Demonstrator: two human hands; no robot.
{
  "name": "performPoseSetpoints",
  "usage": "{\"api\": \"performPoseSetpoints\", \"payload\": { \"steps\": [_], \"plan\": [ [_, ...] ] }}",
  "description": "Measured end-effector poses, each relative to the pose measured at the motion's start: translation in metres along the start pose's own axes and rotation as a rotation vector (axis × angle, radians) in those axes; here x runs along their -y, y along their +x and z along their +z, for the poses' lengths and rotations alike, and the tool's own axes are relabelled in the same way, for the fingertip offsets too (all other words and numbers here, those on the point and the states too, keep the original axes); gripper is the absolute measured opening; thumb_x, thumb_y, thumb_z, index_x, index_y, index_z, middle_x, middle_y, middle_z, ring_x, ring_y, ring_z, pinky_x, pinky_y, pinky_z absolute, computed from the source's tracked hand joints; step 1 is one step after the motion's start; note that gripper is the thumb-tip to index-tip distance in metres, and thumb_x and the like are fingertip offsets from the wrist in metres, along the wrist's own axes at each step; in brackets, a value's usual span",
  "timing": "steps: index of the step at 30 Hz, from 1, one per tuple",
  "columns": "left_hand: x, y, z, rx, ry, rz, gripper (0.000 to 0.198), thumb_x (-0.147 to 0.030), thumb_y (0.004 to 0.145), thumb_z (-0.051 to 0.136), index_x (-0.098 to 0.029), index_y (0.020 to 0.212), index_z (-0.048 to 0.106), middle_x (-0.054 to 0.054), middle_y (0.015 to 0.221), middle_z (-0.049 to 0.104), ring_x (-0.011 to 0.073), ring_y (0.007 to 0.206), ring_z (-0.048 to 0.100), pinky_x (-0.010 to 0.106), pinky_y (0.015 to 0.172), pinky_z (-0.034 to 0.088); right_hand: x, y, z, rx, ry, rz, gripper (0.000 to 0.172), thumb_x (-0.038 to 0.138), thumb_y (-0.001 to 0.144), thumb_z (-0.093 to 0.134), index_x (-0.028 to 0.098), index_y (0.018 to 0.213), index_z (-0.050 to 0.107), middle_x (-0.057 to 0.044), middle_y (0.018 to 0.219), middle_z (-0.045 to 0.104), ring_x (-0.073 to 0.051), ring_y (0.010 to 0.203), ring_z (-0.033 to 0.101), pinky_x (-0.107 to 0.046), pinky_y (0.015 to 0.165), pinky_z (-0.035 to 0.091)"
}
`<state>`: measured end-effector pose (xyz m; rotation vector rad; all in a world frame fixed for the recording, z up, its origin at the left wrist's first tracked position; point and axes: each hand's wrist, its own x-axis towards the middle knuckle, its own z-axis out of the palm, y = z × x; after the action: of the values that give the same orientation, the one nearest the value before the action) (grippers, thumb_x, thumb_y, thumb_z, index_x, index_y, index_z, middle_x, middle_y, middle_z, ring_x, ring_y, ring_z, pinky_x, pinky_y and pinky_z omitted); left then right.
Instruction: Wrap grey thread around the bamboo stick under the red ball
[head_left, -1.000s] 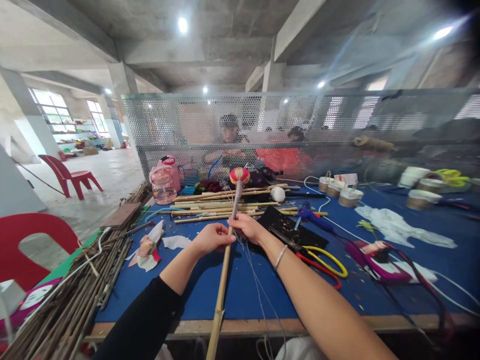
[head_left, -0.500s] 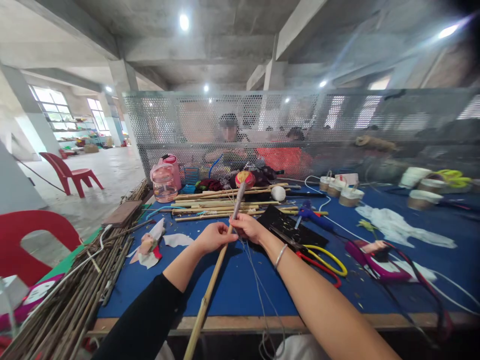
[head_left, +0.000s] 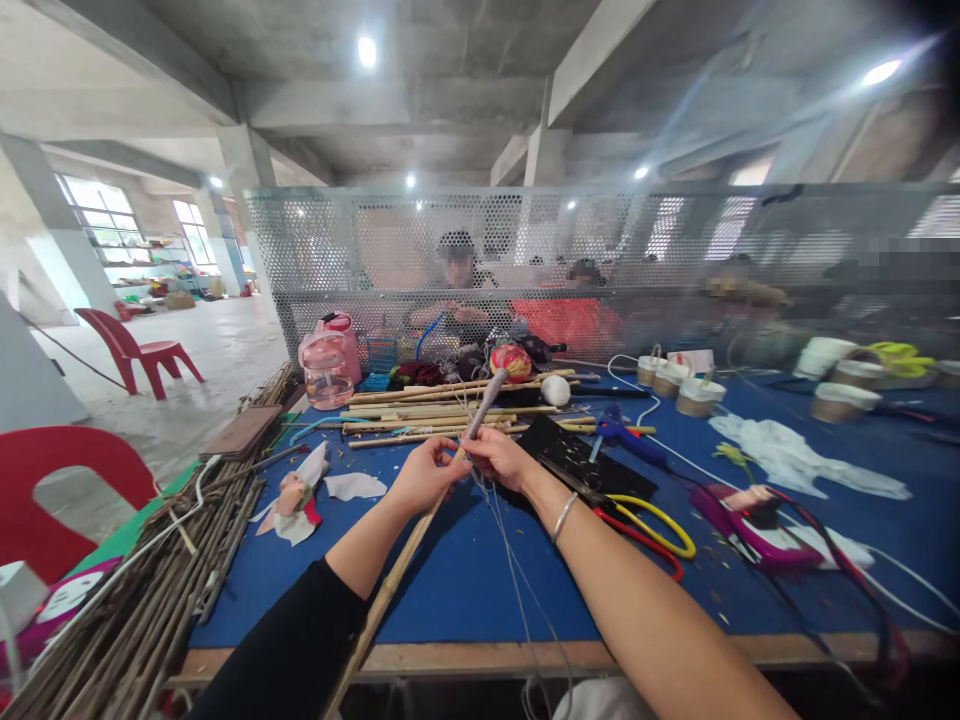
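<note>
Holding 1 stick (head_left: 390, 582), left hand (head_left: 426, 473) beside right hand (head_left: 498, 459)

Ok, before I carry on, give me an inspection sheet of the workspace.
Surface: blue tabletop, small debris scattered on it.
Job's things: bamboo stick, grey-wrapped upper part, red-and-yellow ball at its far end; grey strings hang by the hands.
Clutter: scissors, blue glue gun, fabric scrap, brown stick bundle at left.
Hands: left hand pinches the stick; right hand grips it farther up.
Cables: white cable over the bundle; more around the purple power strip.
Surroundings: perforated metal screen, someone behind it; red plastic chair at left.
</note>
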<state>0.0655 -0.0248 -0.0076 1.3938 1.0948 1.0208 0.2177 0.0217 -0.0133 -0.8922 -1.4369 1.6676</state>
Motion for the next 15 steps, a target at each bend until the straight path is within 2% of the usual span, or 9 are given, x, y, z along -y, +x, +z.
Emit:
{"api": "performPoseSetpoints", "payload": {
  "steps": [3,6,9,15],
  "plan": [
    [-0.004,0.000,0.001,0.035,-0.088,-0.067,0.034,-0.037,0.067,0.068,-0.013,0.086,0.053,-0.003,0.059,0.056,0.0049,0.041,0.048,0.017,0.040,0.037,-0.001,0.000,0.003,0.022,-0.053,-0.041,0.035,0.046,0.070,0.066,0.018,0.077,0.045,0.010,0.044,0.037,-0.003,0.034,0.020,-0.021,0.035,0.006],
    [-0.006,0.002,-0.003,0.051,-0.248,-0.119,0.031,-0.036,0.064,0.069,-0.013,0.079,0.054,-0.004,0.059,0.051,0.0010,0.039,0.039,0.013,0.035,0.027,-0.001,-0.001,0.006,0.093,-0.052,-0.056,0.036,0.046,0.070,0.065,0.018,0.085,0.048,0.008,0.051,0.044,-0.003,0.036,0.023,-0.021,0.035,0.008],
    [-0.009,0.005,-0.010,-0.005,-0.361,-0.078,0.032,-0.034,0.059,0.071,-0.014,0.076,0.053,-0.006,0.056,0.046,-0.0004,0.037,0.031,0.013,0.033,0.018,-0.002,-0.001,0.007,0.077,-0.032,-0.051,0.038,0.043,0.067,0.068,0.019,0.089,0.048,0.010,0.048,0.037,-0.004,0.036,0.020,-0.021,0.036,0.007],
    [-0.012,0.006,-0.017,-0.055,-0.459,-0.032,0.035,-0.034,0.057,0.074,-0.013,0.077,0.055,-0.004,0.061,0.051,0.0005,0.040,0.034,0.013,0.033,0.020,-0.005,0.003,0.008,-0.044,-0.075,-0.137,0.035,0.045,0.065,0.069,0.018,0.069,0.047,0.010,0.044,0.031,-0.003,0.037,0.020,-0.022,0.039,0.009]
  ]
}}
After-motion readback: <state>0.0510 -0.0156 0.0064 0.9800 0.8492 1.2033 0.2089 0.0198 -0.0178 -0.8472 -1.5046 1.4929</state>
